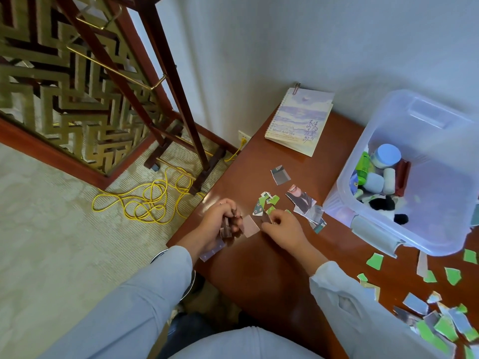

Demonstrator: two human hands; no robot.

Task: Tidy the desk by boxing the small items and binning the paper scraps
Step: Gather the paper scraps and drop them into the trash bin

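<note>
My left hand (220,222) is closed around a bunch of torn paper scraps near the desk's left edge; one pinkish scrap (250,226) sticks out toward my right hand. My right hand (281,226) pinches a small scrap on the wooden desk (259,275), beside green and white scraps (268,202). More torn pieces (304,203) with a printed picture lie just right of it. A grey scrap (280,174) lies farther back. The clear plastic box (368,224) at the right holds small bottles, jars and a black-and-white soft toy (386,204).
A spiral notebook (300,120) lies at the back of the desk by the wall. Several green and grey scraps (440,320) are scattered at the front right. On the carpet to the left lie a coiled yellow cable (145,200) and a wooden stand (166,141).
</note>
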